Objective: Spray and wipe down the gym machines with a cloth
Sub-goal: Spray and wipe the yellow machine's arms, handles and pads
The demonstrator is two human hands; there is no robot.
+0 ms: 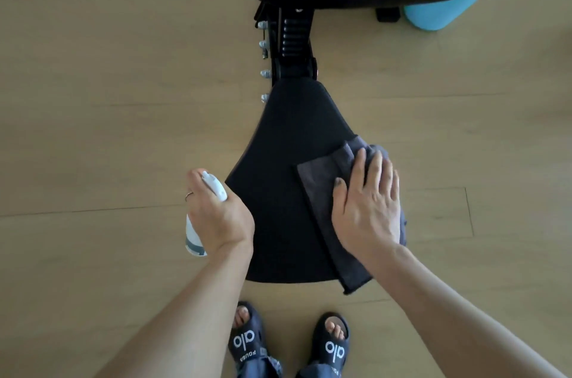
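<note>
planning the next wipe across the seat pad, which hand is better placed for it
Right. The right hand lies flat on the grey cloth, already on the black seat pad. The left hand grips the spray bottle beside the pad.

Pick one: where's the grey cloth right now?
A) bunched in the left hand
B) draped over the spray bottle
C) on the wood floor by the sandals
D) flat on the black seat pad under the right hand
D: the grey cloth lies spread on the right side of the black seat pad, with the right hand pressing flat on it, while the left hand holds the spray bottle off the pad's left edge.
</note>
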